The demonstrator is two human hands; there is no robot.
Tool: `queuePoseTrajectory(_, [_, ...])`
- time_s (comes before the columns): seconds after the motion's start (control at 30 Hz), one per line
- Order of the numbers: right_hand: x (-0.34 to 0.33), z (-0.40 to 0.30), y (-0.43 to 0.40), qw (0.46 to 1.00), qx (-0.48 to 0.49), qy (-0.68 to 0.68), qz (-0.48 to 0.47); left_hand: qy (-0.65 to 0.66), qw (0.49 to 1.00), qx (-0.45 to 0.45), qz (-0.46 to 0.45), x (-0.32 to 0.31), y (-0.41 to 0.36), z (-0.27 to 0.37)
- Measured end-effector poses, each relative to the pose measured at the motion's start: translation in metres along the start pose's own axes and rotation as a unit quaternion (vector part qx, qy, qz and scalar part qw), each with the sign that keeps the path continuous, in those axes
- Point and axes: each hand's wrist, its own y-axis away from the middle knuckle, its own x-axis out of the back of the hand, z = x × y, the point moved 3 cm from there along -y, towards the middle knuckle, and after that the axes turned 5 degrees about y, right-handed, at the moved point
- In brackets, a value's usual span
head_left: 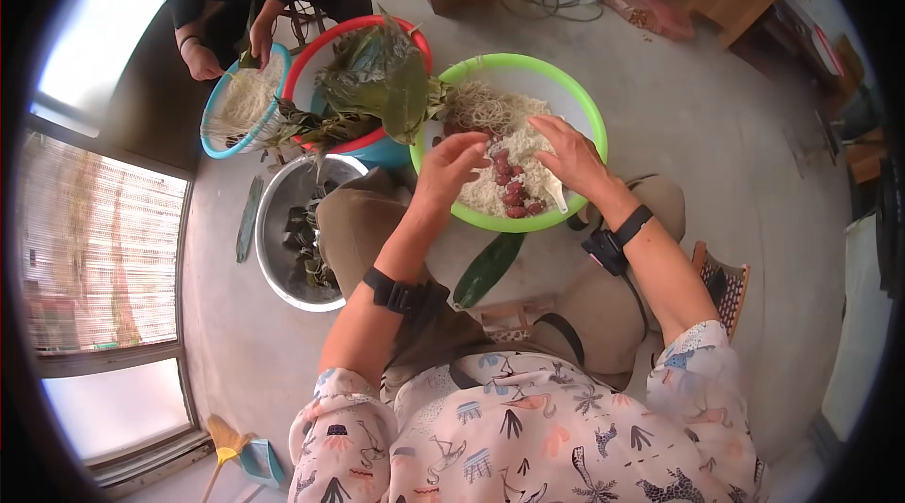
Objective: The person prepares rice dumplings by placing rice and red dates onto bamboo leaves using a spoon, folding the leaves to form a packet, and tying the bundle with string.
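My left hand point(451, 172) hovers over the near left side of a green-rimmed basin point(598, 122), its fingers bent and apart with nothing seen in them. Across from it, my right hand point(571, 155) is over the basin's right side, fingers spread, holding nothing that shows. Between and below them are white rice point(481, 193) and a line of red dates point(515, 190). A white plastic spoon point(558, 197) lies in the rice under my right hand. A tangle of pale string point(481, 107) rests at the basin's far left.
A red-rimmed basin point(300, 72) with broad green leaves point(375, 79) stands at the left. Leaf-wrapped bundles point(302, 234) lie in a metal basin point(272, 280). A co-worker's hands point(260, 40) hold a leaf over a blue-rimmed basket point(206, 122) of rice. One leaf point(488, 270) lies before me.
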Motion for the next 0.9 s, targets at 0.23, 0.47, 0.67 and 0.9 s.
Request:
queuePoseTrajectory(0.23, [-0.005,-0.006,-0.004,0.999,-0.002,-0.048,0.014,0.264,0.913,0.056,0.306,0.082,-0.015,-0.055])
queuePoseTrajectory(0.47, [-0.015,-0.007,-0.008,0.997,-0.019,-0.071,0.009,0.321,0.877,0.088,0.346,0.094,-0.049,-0.058])
queuePoseTrajectory(0.67, [-0.026,-0.012,-0.014,0.993,-0.013,-0.115,0.006,0.314,0.873,0.095,0.361,0.105,-0.061,-0.062])
queuePoseTrajectory(0.9, [-0.042,-0.011,-0.020,0.907,-0.180,-0.368,-0.092,0.381,0.892,0.102,0.221,0.042,-0.019,-0.040])
